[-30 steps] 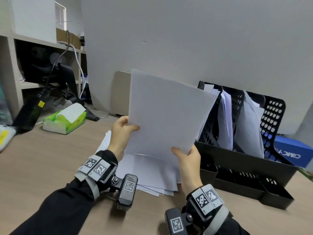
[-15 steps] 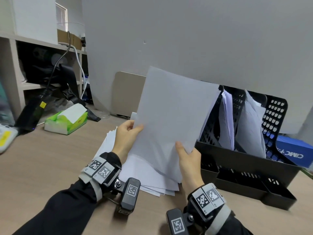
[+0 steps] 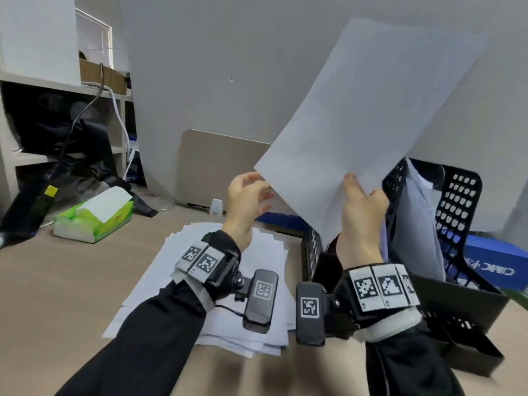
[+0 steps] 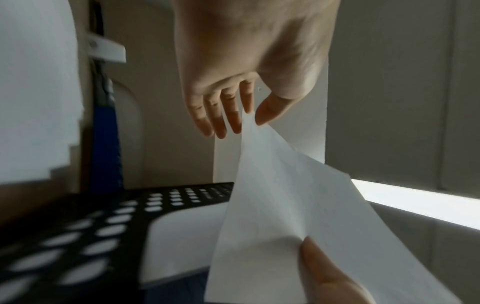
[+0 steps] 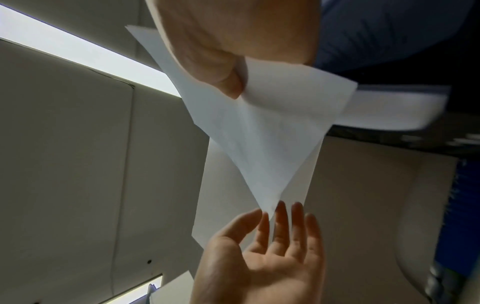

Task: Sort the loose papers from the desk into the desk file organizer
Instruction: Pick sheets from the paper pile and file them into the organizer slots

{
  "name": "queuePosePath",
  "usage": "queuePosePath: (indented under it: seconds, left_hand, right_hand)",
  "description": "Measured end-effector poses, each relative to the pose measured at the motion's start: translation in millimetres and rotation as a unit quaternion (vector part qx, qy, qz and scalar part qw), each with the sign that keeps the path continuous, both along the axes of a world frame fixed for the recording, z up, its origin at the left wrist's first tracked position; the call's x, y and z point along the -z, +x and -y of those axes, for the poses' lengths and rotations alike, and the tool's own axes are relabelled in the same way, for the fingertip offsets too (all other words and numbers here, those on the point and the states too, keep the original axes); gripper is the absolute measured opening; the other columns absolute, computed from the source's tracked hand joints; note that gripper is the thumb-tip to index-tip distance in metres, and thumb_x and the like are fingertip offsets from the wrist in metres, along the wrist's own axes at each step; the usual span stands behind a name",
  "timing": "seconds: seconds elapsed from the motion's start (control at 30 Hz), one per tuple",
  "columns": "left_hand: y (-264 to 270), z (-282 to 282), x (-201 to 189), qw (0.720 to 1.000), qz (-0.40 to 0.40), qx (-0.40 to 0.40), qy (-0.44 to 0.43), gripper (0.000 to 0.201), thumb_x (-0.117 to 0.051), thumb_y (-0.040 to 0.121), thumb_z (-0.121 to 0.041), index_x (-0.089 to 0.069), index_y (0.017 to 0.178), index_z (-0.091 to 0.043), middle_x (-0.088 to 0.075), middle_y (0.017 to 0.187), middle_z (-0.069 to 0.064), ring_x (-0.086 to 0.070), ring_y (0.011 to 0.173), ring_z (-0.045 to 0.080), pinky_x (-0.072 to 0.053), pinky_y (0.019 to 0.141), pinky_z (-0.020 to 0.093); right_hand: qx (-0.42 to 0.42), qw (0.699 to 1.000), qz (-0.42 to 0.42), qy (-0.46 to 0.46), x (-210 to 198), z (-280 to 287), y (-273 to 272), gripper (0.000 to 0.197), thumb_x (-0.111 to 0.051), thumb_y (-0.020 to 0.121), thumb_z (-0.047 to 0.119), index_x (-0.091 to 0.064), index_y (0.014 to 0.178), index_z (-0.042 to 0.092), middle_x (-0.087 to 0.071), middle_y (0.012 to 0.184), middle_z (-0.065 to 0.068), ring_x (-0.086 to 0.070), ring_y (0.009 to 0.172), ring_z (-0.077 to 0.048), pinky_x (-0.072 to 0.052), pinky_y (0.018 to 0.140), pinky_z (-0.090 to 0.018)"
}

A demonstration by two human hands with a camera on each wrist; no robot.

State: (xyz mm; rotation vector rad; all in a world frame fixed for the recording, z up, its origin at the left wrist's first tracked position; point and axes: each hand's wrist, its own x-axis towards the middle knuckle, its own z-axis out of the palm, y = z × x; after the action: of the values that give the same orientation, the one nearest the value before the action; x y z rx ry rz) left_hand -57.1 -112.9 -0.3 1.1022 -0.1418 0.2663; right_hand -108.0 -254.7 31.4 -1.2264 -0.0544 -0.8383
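Note:
A white sheet (image 3: 371, 124) is raised and tilted above the black file organizer (image 3: 445, 298). My right hand (image 3: 360, 207) pinches its lower edge, thumb in front. The right wrist view shows that thumb (image 5: 223, 82) pressed on the sheet (image 5: 259, 144). My left hand (image 3: 251, 192) hovers at the sheet's left corner with straight, spread fingers. In the left wrist view the corner of the sheet (image 4: 285, 205) just meets the tips of my left hand (image 4: 249, 121). Filed papers (image 3: 414, 232) stand in the organizer's slots. A loose pile of papers (image 3: 177, 275) lies on the desk under my left wrist.
A green tissue pack (image 3: 94, 218) sits on the desk at the left, in front of a shelf with cables (image 3: 57, 124). A blue box (image 3: 494, 261) lies behind the organizer on the right. A beige panel (image 3: 217, 167) leans against the grey wall.
The sheet has risen and swung right, over the organizer. My left hand has let go of its edge and opened. My right hand has risen with the sheet.

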Motion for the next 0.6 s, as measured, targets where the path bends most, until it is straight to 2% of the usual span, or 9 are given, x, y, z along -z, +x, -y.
queuePosePath:
  seconds: [0.07, 0.13, 0.2, 0.27, 0.33, 0.4, 0.47, 0.53, 0.6]
  left_hand:
    - [1.6, 19.3, -10.9, 0.999, 0.028, 0.019, -0.003, 0.019, -0.056, 0.091, 0.000, -0.064, 0.104, -0.013, -0.071, 0.103, 0.009, -0.068, 0.095, 0.023, -0.055, 0.084, 0.037]
    - [-0.9, 35.3, -13.9, 0.996, 0.073, 0.024, 0.044, 0.023, -0.054, 0.089, 0.004, -0.067, 0.091, -0.015, -0.070, 0.098, 0.002, -0.065, 0.097, 0.019, -0.055, 0.088, 0.039]
    - [-4.7, 44.7, -10.2, 0.985, 0.127, 0.026, 0.115, 0.030, -0.053, 0.085, 0.007, -0.071, 0.083, -0.017, -0.071, 0.104, -0.004, -0.064, 0.100, 0.011, -0.052, 0.092, 0.037]
    - [-9.6, 47.9, -6.1, 0.965, 0.176, 0.037, 0.188, 0.036, -0.051, 0.082, 0.011, -0.074, 0.083, -0.017, -0.064, 0.124, -0.005, -0.059, 0.110, -0.002, -0.046, 0.094, 0.020]
    - [-15.8, 49.7, -3.4, 0.937, 0.225, 0.067, 0.260, 0.045, -0.050, 0.081, 0.013, -0.077, 0.088, -0.022, -0.050, 0.144, -0.007, -0.046, 0.128, -0.003, -0.037, 0.097, 0.009]
    - [-19.7, 54.4, 0.5, 0.904, 0.268, 0.107, 0.314, 0.052, -0.051, 0.081, 0.011, -0.078, 0.099, -0.030, -0.034, 0.158, -0.009, -0.029, 0.144, 0.001, -0.031, 0.104, 0.007]
    - [-21.3, 61.7, 5.7, 0.871, 0.282, 0.125, 0.381, 0.057, -0.053, 0.083, 0.006, -0.073, 0.115, -0.036, -0.017, 0.166, -0.009, -0.011, 0.152, 0.007, -0.023, 0.119, 0.024]
    - [-23.8, 68.1, 9.6, 0.842, 0.260, 0.131, 0.454, 0.064, -0.052, 0.087, 0.000, -0.057, 0.137, -0.040, 0.000, 0.168, -0.010, 0.003, 0.155, 0.016, -0.015, 0.123, 0.040]
    - [-25.4, 69.0, 10.3, 0.836, 0.223, 0.140, 0.482, 0.073, -0.051, 0.091, -0.002, -0.033, 0.155, -0.032, 0.010, 0.167, -0.009, 0.003, 0.154, 0.017, -0.018, 0.120, 0.031]
  right_hand:
    - [0.015, 0.999, 0.020, 0.020, -7.4, 13.6, -6.9, 0.018, -0.057, 0.100, 0.016, -0.062, 0.117, 0.014, -0.070, 0.111, 0.003, -0.068, 0.099, -0.009, -0.056, 0.086, -0.022]
    - [0.020, 0.998, 0.050, 0.038, -14.8, 23.0, -13.0, 0.008, -0.056, 0.101, 0.014, -0.058, 0.105, 0.020, -0.065, 0.097, 0.014, -0.065, 0.078, 0.013, -0.049, 0.066, -0.005]
    - [0.049, 0.994, 0.081, 0.046, -20.9, 29.9, -17.2, 0.010, -0.054, 0.102, 0.012, -0.055, 0.112, 0.015, -0.060, 0.096, 0.015, -0.060, 0.068, 0.021, -0.043, 0.061, 0.000]
    - [0.086, 0.990, 0.103, 0.049, -26.6, 33.2, -23.1, 0.016, -0.054, 0.102, 0.012, -0.053, 0.117, 0.007, -0.060, 0.095, 0.012, -0.059, 0.067, 0.019, -0.044, 0.063, -0.002]
    - [0.108, 0.985, 0.120, 0.058, -31.9, 34.9, -29.7, 0.009, -0.053, 0.102, 0.013, -0.049, 0.109, 0.007, -0.055, 0.090, 0.010, -0.057, 0.063, 0.018, -0.044, 0.064, -0.002]
    - [0.138, 0.978, 0.135, 0.074, -36.2, 34.9, -35.4, 0.005, -0.052, 0.103, 0.012, -0.048, 0.100, 0.011, -0.054, 0.087, 0.010, -0.056, 0.062, 0.018, -0.044, 0.065, -0.003]
    - [0.152, 0.974, 0.150, 0.074, -39.8, 32.5, -42.3, 0.009, -0.049, 0.104, 0.009, -0.051, 0.099, 0.017, -0.057, 0.087, 0.014, -0.058, 0.064, 0.019, -0.044, 0.065, -0.004]
    - [0.143, 0.976, 0.157, 0.052, -41.0, 29.5, -48.5, 0.019, -0.046, 0.105, 0.008, -0.053, 0.093, 0.021, -0.061, 0.076, 0.021, -0.058, 0.062, 0.019, -0.044, 0.062, -0.005]
    - [0.133, 0.978, 0.155, 0.029, -41.0, 26.0, -49.9, 0.025, -0.043, 0.106, 0.010, -0.054, 0.089, 0.025, -0.063, 0.067, 0.024, -0.059, 0.062, 0.018, -0.045, 0.063, -0.006]
